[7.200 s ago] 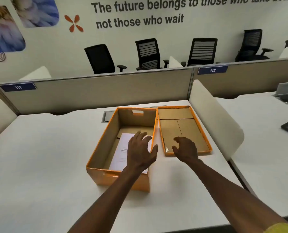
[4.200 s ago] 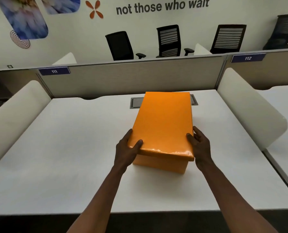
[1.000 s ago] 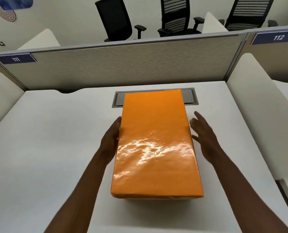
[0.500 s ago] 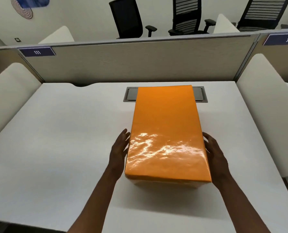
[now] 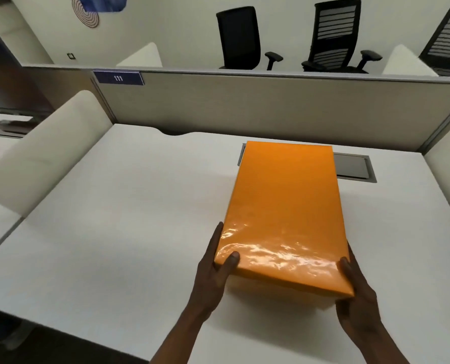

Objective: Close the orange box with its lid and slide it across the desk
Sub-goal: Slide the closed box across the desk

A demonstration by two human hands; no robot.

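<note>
The orange box [image 5: 284, 206] stands on the white desk [image 5: 113, 232] with its glossy orange lid on top, covering it fully. Its long side runs away from me. My left hand [image 5: 213, 274] grips the near left corner, thumb on the lid's top edge and fingers along the left side. My right hand [image 5: 355, 292] grips the near right corner, thumb on the lid and palm against the right side. The box's body is almost wholly hidden under the lid.
A grey cable hatch [image 5: 352, 166] is set into the desk behind the box. Beige partition [image 5: 271, 106] with a "111" label closes the far edge. White side dividers stand at left [image 5: 48, 158] and right. Black office chairs [image 5: 239, 38] stand beyond.
Both hands have slid from the box's sides to its near corners, thumbs now on the lid. The view has shifted so the box sits further right in frame.
</note>
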